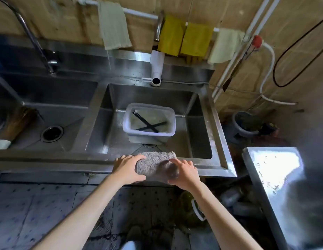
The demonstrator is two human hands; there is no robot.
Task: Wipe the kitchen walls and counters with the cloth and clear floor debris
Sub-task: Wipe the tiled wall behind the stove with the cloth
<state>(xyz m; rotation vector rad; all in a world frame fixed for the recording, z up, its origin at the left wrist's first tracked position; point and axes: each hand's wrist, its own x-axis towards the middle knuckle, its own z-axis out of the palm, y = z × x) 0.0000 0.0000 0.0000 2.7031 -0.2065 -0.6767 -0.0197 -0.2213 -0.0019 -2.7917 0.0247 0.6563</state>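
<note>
A grey fuzzy cloth (155, 164), folded into a thick pad, lies over the front rim of the right steel sink basin (198, 139). My left hand (127, 169) grips the cloth's left end, thumb on top and fingers curled under its edge. My right hand (185, 173) holds the cloth's right side, its fingers curled around the near corner. The brown papered wall (292, 56) rises behind the sinks. The dark tiled floor (39, 210) below is speckled with dirt.
A white plastic tub (172, 116) holding murky water and black chopsticks stands in the right basin. The left basin (70, 112) holds a brown bottle (16, 126). Yellow (184, 38) and pale cloths hang on a rail. A steel counter (272, 170) stands at right, with clutter underneath.
</note>
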